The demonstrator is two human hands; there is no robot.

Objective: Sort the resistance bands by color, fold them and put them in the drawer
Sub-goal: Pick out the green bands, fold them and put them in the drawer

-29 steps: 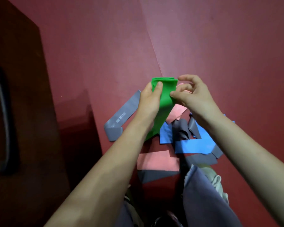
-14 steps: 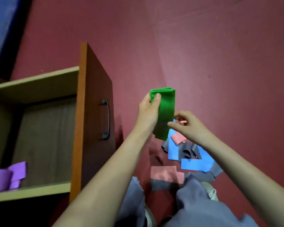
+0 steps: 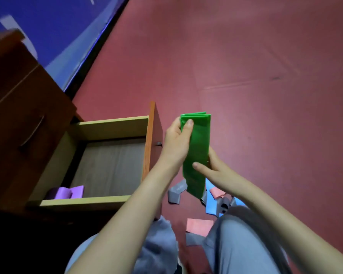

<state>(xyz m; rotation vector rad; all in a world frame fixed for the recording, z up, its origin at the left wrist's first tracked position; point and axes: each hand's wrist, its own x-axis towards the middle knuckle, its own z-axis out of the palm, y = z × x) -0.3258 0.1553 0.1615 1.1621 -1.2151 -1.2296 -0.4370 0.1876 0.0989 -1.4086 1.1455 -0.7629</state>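
While the folded green band (image 3: 196,149) is pinched near its top by the left hand (image 3: 176,143), its lower part is gripped by the right hand (image 3: 212,171), thumb in front.

Right hand (image 3: 216,172) fingers mostly behind green band (image 3: 198,147). Drawer handle (image 3: 158,143) largely behind left hand (image 3: 176,143). Print on grey band (image 3: 176,191) too small to read.

Gym-like room: red flooring (image 3: 246,76), wooden drawer (image 3: 111,122)

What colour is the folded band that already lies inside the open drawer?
The band in the drawer is purple; the head view shows it.
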